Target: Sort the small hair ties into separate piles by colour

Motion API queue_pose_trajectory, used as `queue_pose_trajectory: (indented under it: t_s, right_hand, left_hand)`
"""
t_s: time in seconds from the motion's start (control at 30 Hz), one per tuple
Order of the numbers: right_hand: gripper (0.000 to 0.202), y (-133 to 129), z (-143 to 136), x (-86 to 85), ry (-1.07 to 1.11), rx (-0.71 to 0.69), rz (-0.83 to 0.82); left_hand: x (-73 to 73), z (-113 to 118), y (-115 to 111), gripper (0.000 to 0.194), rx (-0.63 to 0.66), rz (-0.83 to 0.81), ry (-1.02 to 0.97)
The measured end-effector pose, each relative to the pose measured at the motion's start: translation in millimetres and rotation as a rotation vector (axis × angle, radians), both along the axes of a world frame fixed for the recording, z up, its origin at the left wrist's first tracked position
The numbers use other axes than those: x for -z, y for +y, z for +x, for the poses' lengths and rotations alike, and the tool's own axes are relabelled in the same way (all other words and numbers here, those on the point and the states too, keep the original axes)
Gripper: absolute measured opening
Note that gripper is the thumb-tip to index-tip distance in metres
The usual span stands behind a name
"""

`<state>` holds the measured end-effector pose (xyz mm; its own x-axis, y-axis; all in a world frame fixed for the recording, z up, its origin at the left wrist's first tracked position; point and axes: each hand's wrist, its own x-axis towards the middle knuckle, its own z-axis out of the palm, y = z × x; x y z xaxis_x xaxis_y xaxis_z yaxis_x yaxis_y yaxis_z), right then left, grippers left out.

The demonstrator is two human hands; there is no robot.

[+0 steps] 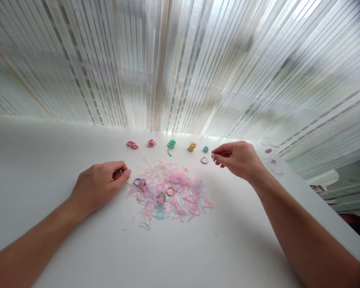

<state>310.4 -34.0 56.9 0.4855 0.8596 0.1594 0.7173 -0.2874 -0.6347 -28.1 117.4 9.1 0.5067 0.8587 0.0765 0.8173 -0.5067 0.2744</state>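
Observation:
My right hand (235,159) pinches a small purple hair tie (213,157) between thumb and fingers, just above the white table. Beside it lies another purple hair tie (204,160), below a small blue stack of hair ties (205,149). My left hand (103,180) rests on the table with its fingers curled; what they hold, if anything, is hidden. To its right spreads a loose pile of thin pastel rubber bands (180,192), mostly pink. Thicker hair ties lie in the pile: a purple one (137,182) and a coral one (170,191).
Along the back sit red hair ties (132,145), pink ones (151,143), green ones (171,145) and a yellow stack (191,147). String curtains (162,72) hang behind the table (228,248). Clear plastic pieces (274,166) lie at the right edge.

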Motion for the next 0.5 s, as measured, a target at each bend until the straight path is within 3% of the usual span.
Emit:
queue_pose_trajectory:
  t_s: [0.23,0.37,0.5]
  right_hand:
    - [0.015,7.6,13.9,20.6,-0.358,0.002,0.056]
    - [0.017,12.4,14.5,34.4,-0.378,-0.02,0.076]
    - [0.017,13.2,13.3,37.8,-0.376,-0.046,0.09]
  left_hand:
    - [0.4,-1.8,1.0,0.035,0.001,0.0,0.0]
    - [-0.6,-1.8,0.5,0.035,0.004,-0.002,-0.006]
    - [-0.6,-2.4,0.0,0.034,0.002,0.0,-0.013]
